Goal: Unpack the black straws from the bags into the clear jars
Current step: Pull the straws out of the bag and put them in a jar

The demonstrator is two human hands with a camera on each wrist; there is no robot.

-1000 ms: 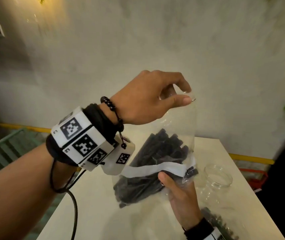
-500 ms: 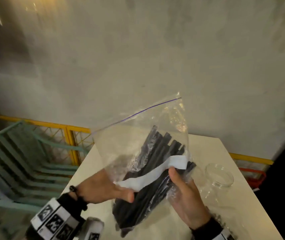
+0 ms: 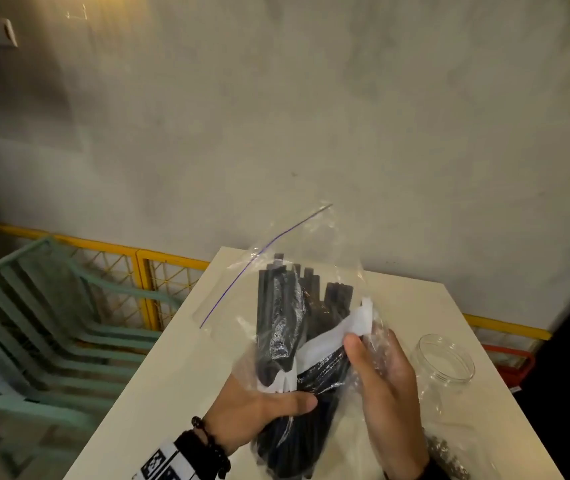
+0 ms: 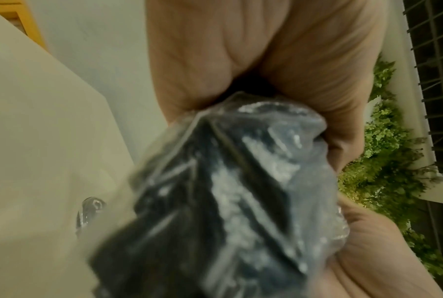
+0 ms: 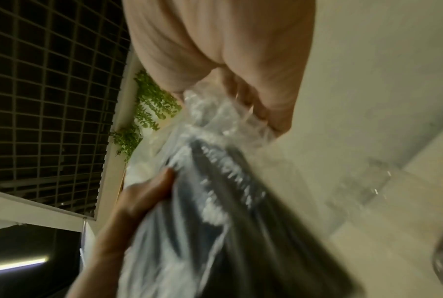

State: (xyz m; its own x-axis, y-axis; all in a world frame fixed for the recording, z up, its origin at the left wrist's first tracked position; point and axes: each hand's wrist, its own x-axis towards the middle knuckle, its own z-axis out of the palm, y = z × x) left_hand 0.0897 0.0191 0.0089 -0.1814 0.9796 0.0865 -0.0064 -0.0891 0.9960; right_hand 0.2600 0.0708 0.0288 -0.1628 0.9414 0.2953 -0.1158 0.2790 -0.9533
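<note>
- The black straws [image 3: 297, 327] stand as one bundle inside a clear zip bag [image 3: 276, 271], held up above the near middle of the desk [image 3: 179, 358], their far ends pointing up toward the bag's mouth.
- A white paper band [image 3: 328, 337] runs slantwise round the bundle; I judge it keeps the straws together, so they should come out as one lot, not loose.
- The left hand [image 3: 252, 414] is wrapped round the lower part of the bundle through the plastic, thumb across the front, taking the weight.
- The right hand [image 3: 384, 386] grips the bag's right side, thumb pressed on the band, fingers curled behind crumpled plastic; this looks like steadying the bundle while the bag is worked.
- The purple seal line [image 3: 259, 268] slants across the top left; whether the mouth is open I cannot tell.
- A clear jar [image 3: 444, 358] stands empty and lidless just right of the hands, near enough to receive the bundle.
- Another bag [image 3: 449, 455] with dark contents lies at the near right edge, partly hidden.
- The desk is a plain cream top, set against a grey plaster wall [image 3: 311, 116].
- Left of it stand a pale green slatted chair [image 3: 44, 323] and a yellow mesh railing [image 3: 145, 271].
</note>
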